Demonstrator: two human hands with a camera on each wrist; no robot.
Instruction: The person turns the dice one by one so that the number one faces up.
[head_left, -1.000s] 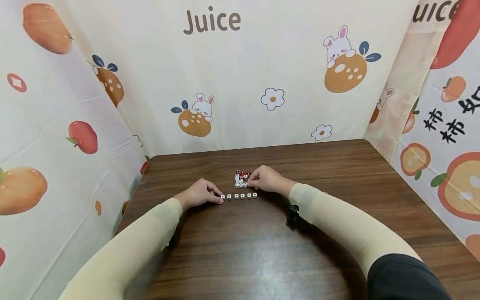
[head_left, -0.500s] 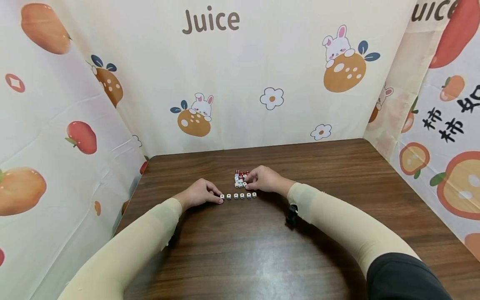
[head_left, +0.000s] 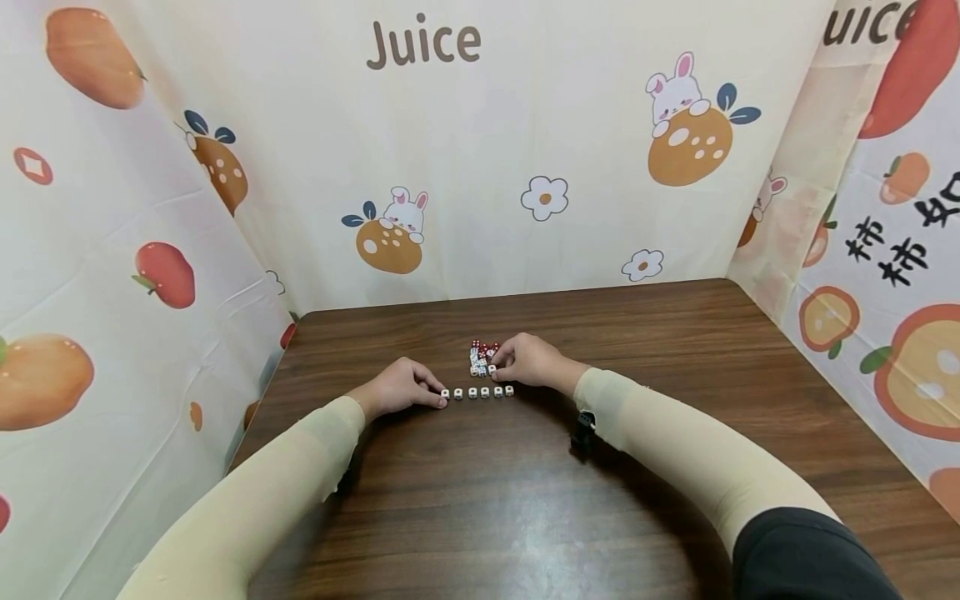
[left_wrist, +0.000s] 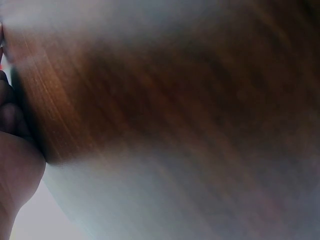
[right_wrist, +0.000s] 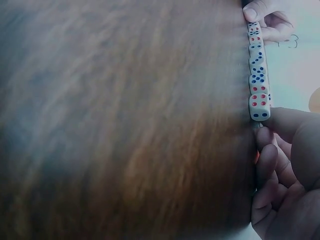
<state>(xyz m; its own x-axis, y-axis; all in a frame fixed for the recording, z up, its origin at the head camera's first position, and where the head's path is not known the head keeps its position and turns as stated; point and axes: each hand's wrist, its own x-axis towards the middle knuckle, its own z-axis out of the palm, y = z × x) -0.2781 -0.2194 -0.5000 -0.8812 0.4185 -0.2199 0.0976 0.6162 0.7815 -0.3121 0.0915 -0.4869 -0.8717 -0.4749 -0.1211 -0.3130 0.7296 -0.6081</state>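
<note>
In the head view, several white dice stand in a spaced row on the brown table. My left hand is at the row's left end, thumb and fingertips pinching the end die. Behind the row sits a tight cluster of white dice with red dice at its back. My right hand reaches in from the right and pinches a white die at the cluster's near right corner. In the right wrist view the row runs away toward the left hand; the right fingers partly hide what they hold.
The wooden table stretches toward me in front of the row. A printed cloth wall rises along its back edge, with more cloth at both sides. A black device hangs under the right wrist.
My right hand has shifted slightly left, its fingertips now at the corner die of the cluster. The left hand and the row of dice stay where they were.
</note>
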